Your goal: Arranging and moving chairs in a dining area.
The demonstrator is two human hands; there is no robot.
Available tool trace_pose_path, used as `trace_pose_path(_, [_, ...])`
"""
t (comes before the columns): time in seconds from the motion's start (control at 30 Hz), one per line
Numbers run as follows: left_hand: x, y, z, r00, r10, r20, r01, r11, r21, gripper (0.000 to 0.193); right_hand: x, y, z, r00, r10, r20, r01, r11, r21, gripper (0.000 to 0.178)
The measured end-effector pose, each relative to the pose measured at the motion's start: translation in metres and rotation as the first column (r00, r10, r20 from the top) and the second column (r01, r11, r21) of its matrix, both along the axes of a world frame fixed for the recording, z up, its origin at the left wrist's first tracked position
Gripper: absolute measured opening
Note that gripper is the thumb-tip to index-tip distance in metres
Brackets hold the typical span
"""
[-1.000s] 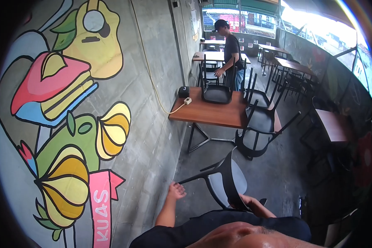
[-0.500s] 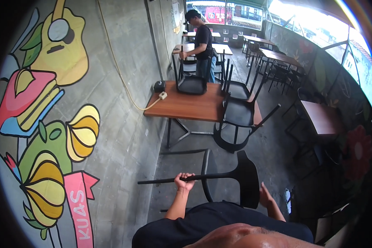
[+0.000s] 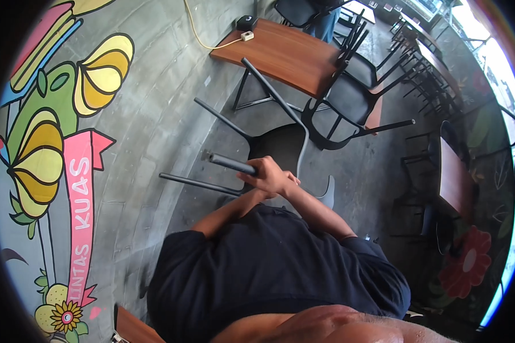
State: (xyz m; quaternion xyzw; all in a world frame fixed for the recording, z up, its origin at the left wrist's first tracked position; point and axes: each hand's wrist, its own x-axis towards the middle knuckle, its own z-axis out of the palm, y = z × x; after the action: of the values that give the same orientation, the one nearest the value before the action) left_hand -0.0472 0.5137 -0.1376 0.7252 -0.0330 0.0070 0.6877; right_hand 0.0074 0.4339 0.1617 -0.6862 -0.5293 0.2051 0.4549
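Fingers of both hands wrap one leg of the upturned black chair [image 3: 280,146]; left hand [image 3: 256,182] beside right hand [image 3: 277,178], forearms raised.

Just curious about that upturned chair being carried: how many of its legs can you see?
4. One leg is gripped in the hands, one lies below it, one above, and one reaches toward the wooden table.

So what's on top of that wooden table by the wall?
On the table sit a small black object and a white plug box with a yellow cable. Its far edge is hidden by chairs.
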Motion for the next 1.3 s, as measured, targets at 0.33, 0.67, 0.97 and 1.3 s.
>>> trace_pose_path(0.33, [-0.114, 0.198, 0.199, 0.039, 0.913, 0.405, -0.861, -0.175, 0.477, 0.052, 0.098, 0.032, 0.030, 0.938, -0.293, -0.188, 0.311, 0.948, 0.073, 0.027])
trace_pose_path(0.67, [0.058, 0.278, 0.267, 0.531, 0.740, -0.412, -0.734, 0.159, -0.661, 0.035, 0.181, 0.052, 0.048, 0.815, -0.568, -0.119, 0.572, 0.751, 0.329, 0.031])
trace_pose_path(0.97, [0.238, 0.327, 0.294, 0.386, 0.907, -0.167, -0.727, 0.189, -0.660, 0.018, 0.270, 0.076, -0.026, 0.700, -0.524, -0.485, 0.713, 0.549, 0.436, 0.041])
trace_pose_path(1.3, [0.366, 0.340, 0.260, 0.382, 0.922, -0.058, -0.809, 0.303, -0.504, 0.025, 0.379, 0.083, -0.102, 0.713, -0.479, -0.511, 0.675, 0.666, 0.317, 0.030])
